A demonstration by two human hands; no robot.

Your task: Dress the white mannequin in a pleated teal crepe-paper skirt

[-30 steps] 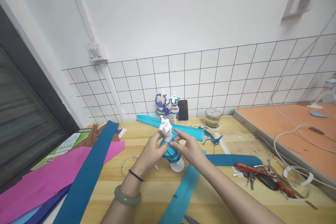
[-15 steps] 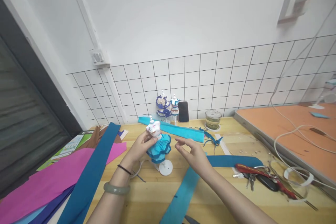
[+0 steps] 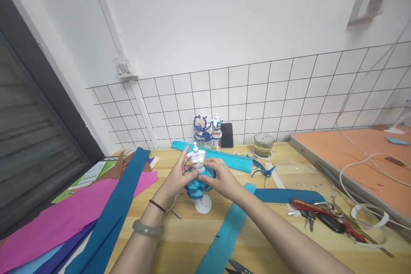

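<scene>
A miniature dress form with a white patterned bodice stands on a round white base. Round its waist sits a ruffled turquoise skirt with darker blue edges. My left hand grips the form from the left, thumb at the front of the waist and index finger raised beside the shoulder. From the other side my right hand closes on the waist, its thumb on the top of the skirt. Both hands hide parts of the torso and skirt sides.
Turquoise crepe strips and dark blue ones lie around. Pink sheets are at left. Scissors lie in front, keys at right. Behind stand two dressed forms, a phone and a glass.
My right hand has moved left from beside the skirt onto the waist. The dress form has turned slightly and stands more upright. The view has shifted a little.
</scene>
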